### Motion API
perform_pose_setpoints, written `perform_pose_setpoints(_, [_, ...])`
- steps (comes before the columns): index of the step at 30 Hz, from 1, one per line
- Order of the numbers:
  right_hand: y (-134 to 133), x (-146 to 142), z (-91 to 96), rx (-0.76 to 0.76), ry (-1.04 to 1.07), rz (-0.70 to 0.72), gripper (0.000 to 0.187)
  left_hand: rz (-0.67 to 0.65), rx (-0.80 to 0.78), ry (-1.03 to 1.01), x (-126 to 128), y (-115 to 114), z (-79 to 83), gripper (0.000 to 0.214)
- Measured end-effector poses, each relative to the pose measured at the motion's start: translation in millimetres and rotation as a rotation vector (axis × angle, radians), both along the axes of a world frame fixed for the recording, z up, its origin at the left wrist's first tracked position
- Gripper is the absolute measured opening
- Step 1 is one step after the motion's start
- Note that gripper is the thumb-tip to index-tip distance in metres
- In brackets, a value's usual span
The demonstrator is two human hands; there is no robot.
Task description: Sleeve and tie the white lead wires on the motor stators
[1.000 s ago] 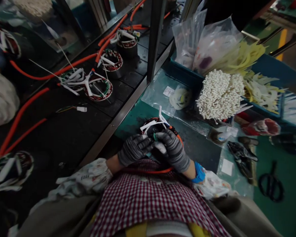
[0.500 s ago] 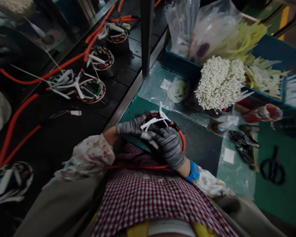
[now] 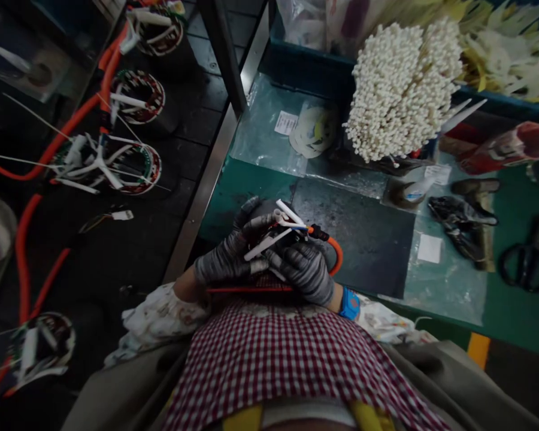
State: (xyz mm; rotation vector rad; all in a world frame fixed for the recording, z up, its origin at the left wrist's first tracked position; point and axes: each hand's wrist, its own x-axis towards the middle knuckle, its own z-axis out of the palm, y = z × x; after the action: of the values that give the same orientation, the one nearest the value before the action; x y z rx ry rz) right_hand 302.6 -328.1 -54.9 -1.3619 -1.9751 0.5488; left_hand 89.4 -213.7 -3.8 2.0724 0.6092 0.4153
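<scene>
Both my hands wear grey striped knit gloves. My left hand (image 3: 233,248) grips the left side of a motor stator (image 3: 279,234), fingers curled over its far edge. From the right, my right hand (image 3: 304,270) is closed around the near right side. White sleeved leads (image 3: 269,243) stick out of the stator between the hands. An orange cable (image 3: 335,254) joins these leads and bends round beyond my right hand. Much of the stator's body is hidden by the gloves.
A dark mat (image 3: 359,233) lies on the green bench. Farther back are a bundle of white-tipped ties (image 3: 399,93), a blue bin (image 3: 309,66) and a red roll (image 3: 509,149). Black scissors (image 3: 527,257) lie at right. Several wired stators (image 3: 139,99) stand at left.
The view has shifted, so the bench items sit differently. Both hands still hold the stator, which appears tilted differently, and the left fingers now reach farther over its far side.
</scene>
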Motion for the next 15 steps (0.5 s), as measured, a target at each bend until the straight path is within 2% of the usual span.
perform_pose_setpoints(5, [1.5, -6.6, 5.2, 0.059, -0.050, 0.010, 0.035, 0.080, -0.065, -0.022, -1.1, -12.6, -6.5, 0.077])
perform_pose_setpoints(8, [0.1, -3.7, 11.6, -0.012, -0.049, 0.006, 0.035, 0.123, -0.104, -0.061, -1.3, -17.6, -12.9, 0.072])
perform_pose_setpoints(11, [-4.0, 7.6, 20.3, -0.017, 0.046, 0.038, 0.032, 0.174, -0.045, -0.081, 2.4, -21.4, -14.6, 0.069])
perform_pose_setpoints(13, [-4.9, 16.8, 24.7, 0.022, 0.084, -0.036, 0.027, 0.204, 0.022, -0.077, 7.6, -23.5, -11.5, 0.070])
perform_pose_setpoints(15, [-1.5, 25.3, 25.8, 0.047, 0.040, -0.188, 0.026, 0.217, 0.074, -0.074, 14.7, -25.2, -6.1, 0.071])
